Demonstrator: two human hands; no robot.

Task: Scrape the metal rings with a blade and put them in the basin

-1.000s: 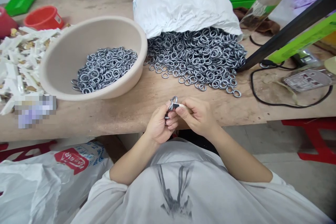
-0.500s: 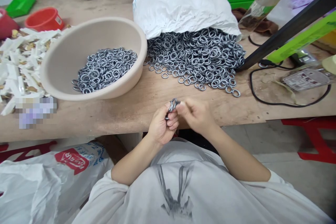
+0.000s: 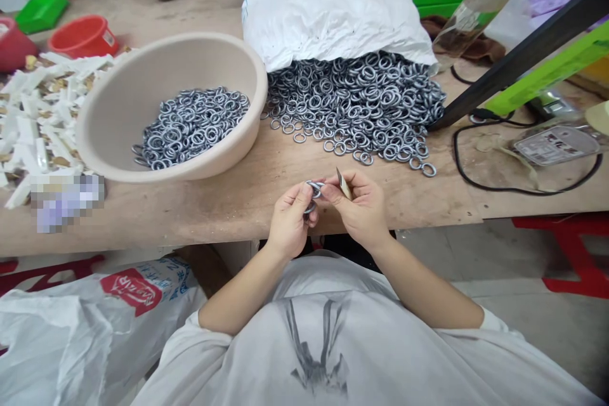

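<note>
Several grey rings [image 3: 314, 188] are in the fingers of my left hand [image 3: 288, 222], just above the table's front edge. Against it, my right hand [image 3: 365, 212] pinches at one of these rings with thumb and forefinger. A small knife [image 3: 344, 185] with a dark pointed blade and a pale lower part is also gripped in my right hand, tip up. Beyond the hands, a heap of the same rings [image 3: 352, 101] spills from a white sack [image 3: 333, 19]. More rings [image 3: 195, 127] lie in a beige basin [image 3: 109, 101] to the left.
White and brown scraps [image 3: 42, 120] cover the table's left side, near a red bowl [image 3: 83, 38]. On the right, a slanted black bar [image 3: 514, 57], a black cable [image 3: 523, 189] and a clear bottle [image 3: 556, 143] stand close. A red stool [image 3: 571, 254] is below.
My right hand has turned and its fingers have come in on the rings. The small knife now shows in it. My left hand's grip on the rings has shifted slightly.
</note>
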